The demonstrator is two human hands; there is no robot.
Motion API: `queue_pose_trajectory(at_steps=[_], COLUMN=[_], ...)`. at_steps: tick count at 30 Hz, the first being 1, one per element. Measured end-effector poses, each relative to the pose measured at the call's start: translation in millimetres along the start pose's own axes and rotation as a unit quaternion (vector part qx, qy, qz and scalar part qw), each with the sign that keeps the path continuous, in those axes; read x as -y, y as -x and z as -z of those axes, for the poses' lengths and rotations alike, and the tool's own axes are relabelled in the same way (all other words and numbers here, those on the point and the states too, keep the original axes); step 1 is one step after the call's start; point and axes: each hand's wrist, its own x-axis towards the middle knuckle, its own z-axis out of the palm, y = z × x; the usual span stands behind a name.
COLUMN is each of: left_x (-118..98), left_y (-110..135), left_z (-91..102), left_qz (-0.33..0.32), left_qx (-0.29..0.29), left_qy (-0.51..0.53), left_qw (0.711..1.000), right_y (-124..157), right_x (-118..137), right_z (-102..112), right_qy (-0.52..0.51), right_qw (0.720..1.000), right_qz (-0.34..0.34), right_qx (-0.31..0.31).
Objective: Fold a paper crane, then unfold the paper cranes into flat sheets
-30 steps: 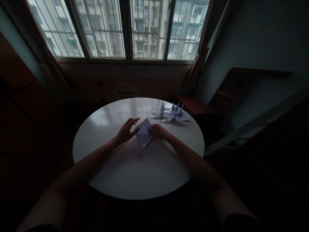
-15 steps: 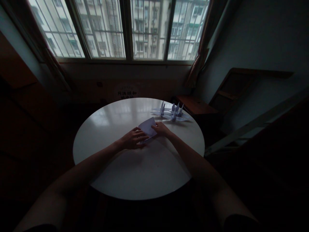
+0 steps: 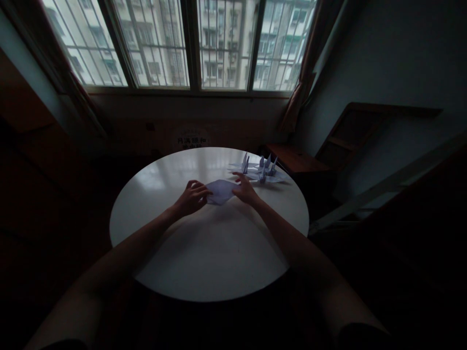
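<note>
The left hand (image 3: 192, 198) of a person at a round, glossy white table (image 3: 219, 277) pinches the left end of a folded sheet of pale, lavender-white paper (image 3: 220, 191), which lies between the 2 hands, slightly beyond the tabletop's middle. The right hand (image 3: 246, 189) meets the paper's right tip with its thumb; whether it grips there cannot be told, the underside being hidden. The thin layers seem to call for light, even tension from both ends, with edges lined up before any crease is pressed and corners kept unbent. The left hand's fingers curl together over the paper; the right's index finger stretches out, apart from the thumb. Bare forearms (image 3: 148, 238) converge from either side. Near the right hand, white folded-paper birds with pointed wings (image 3: 262, 176) stand toward the table's far right edge, below a barred, dark-framed window (image 3: 194, 53).
</note>
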Motion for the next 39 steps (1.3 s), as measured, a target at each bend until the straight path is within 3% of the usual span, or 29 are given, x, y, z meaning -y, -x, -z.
queue_pose_trajectory(at_steps=[5, 14, 20, 27, 34, 39], left_x=[6.6, 8.1, -0.4, 7.8, 6.1, -1.3], left_y=[1.6, 3.8, 2.3, 5.3, 5.9, 6.3], left_z=[-0.3, -4.8, -7.5, -19.6, -18.0, -16.5], left_qz=[0.042, 0.066, 0.034, 0.029, 0.009, -0.037], left_qx=[-0.017, -0.002, 0.03, 0.047, 0.037, 0.087], left_qy=[-0.036, -0.038, -0.013, -0.007, -0.004, 0.058], left_qw=[0.998, 0.997, 0.999, 0.998, 0.999, 0.994], right_y=[3.6, 8.3, 8.5, 8.2, 8.4, 10.6], right_x=[5.8, 9.9, 7.6, 8.9, 11.3, 19.8], right_z=[-5.2, -5.2, -7.1, -6.7, -5.9, -2.4], right_qy=[0.043, 0.068, 0.085, 0.091, 0.122, 0.146], right_qw=[0.993, 0.981, 0.978, 0.976, 0.977, 0.973], right_qz=[0.09, 0.116, 0.11, 0.119, 0.067, 0.035], right_qx=[0.069, 0.138, 0.156, 0.156, 0.159, 0.175])
